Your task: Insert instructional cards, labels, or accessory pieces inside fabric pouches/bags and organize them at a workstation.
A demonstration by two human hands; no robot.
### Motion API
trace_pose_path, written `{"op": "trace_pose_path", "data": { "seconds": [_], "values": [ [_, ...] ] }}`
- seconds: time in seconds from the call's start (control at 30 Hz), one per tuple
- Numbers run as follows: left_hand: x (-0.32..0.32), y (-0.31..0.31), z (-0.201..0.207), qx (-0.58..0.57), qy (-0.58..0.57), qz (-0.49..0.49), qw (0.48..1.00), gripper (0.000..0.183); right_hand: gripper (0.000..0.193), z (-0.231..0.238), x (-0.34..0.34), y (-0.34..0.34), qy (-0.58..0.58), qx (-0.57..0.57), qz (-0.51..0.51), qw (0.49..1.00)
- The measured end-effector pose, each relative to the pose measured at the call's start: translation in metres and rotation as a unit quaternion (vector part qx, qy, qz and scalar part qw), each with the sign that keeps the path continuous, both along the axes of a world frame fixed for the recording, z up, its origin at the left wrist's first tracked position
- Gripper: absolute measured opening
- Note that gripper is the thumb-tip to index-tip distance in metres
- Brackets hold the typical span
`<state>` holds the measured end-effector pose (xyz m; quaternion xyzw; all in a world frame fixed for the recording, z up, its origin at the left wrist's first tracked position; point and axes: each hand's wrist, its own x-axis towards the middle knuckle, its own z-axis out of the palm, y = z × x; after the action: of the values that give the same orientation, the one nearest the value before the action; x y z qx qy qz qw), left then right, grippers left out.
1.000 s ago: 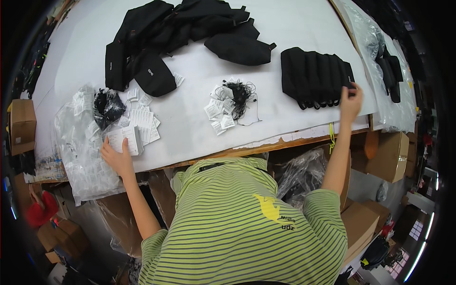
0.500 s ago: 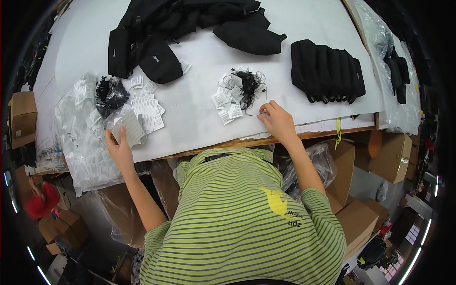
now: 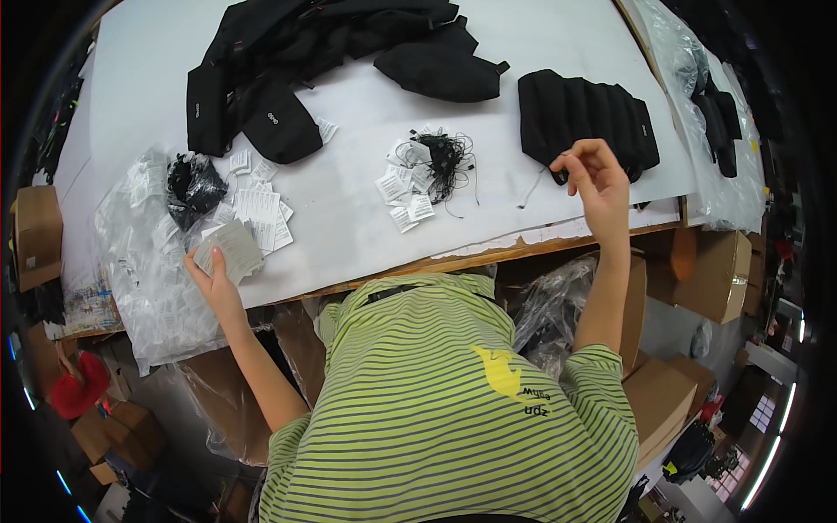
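Note:
My left hand (image 3: 218, 281) is closed on a stack of white printed paper tags (image 3: 228, 247) at the table's front left. To the right, my right hand (image 3: 600, 183) is raised in a pinch in front of a row of black pouches (image 3: 580, 113). A thin string (image 3: 530, 186), blurred, hangs down and left from its fingertips. Mid-table lies a bunch of black tag strings (image 3: 449, 163) beside small white labels (image 3: 395, 183). More loose white tags (image 3: 261, 209) lie just beyond my left hand.
A clear plastic bag (image 3: 144, 261) covers the table's left front, with a dark bundle (image 3: 196, 187) on it. Black pouches (image 3: 281, 122) are heaped at the back. Clear plastic sheeting (image 3: 724, 192) lies along the right side. Cardboard boxes (image 3: 711, 279) stand below the table edge.
My right hand has moved right and away from the bunch of strings, with a thin string in its fingers. My left hand keeps the stack of tags, nearly in place.

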<state>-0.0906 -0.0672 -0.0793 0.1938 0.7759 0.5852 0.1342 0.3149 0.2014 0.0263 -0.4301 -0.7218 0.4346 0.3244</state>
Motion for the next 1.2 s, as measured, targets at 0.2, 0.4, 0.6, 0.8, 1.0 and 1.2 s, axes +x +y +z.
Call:
{"op": "trace_pose_path", "data": {
  "seconds": [0.2,0.4,0.6,0.8,1.0,1.2],
  "values": [
    [0.003,-0.007,0.012,-0.056,0.015,0.084,0.995,0.037,0.009,-0.001,-0.011,0.005,0.077,-0.070,0.027,0.994],
    [0.020,-0.013,0.021,-0.011,0.048,0.124,0.991,0.047,0.015,0.000,-0.090,-0.007,0.004,-0.049,0.174,0.984],
    [0.032,-0.032,0.018,-0.019,-0.048,0.118,0.992,0.045,0.013,0.012,-0.167,-0.016,0.018,-0.006,0.275,0.961],
    [0.035,-0.027,0.007,0.007,-0.085,0.159,0.984,0.027,0.015,0.006,-0.119,-0.018,-0.001,-0.064,0.270,0.961],
    [0.028,-0.008,0.011,0.104,-0.089,0.030,0.990,0.027,0.020,-0.006,0.015,-0.011,0.024,-0.129,0.042,0.990],
    [0.036,0.017,0.016,0.101,-0.106,-0.015,0.989,0.023,0.023,-0.025,0.194,0.040,-0.103,-0.062,-0.229,0.966]
  ]
}}
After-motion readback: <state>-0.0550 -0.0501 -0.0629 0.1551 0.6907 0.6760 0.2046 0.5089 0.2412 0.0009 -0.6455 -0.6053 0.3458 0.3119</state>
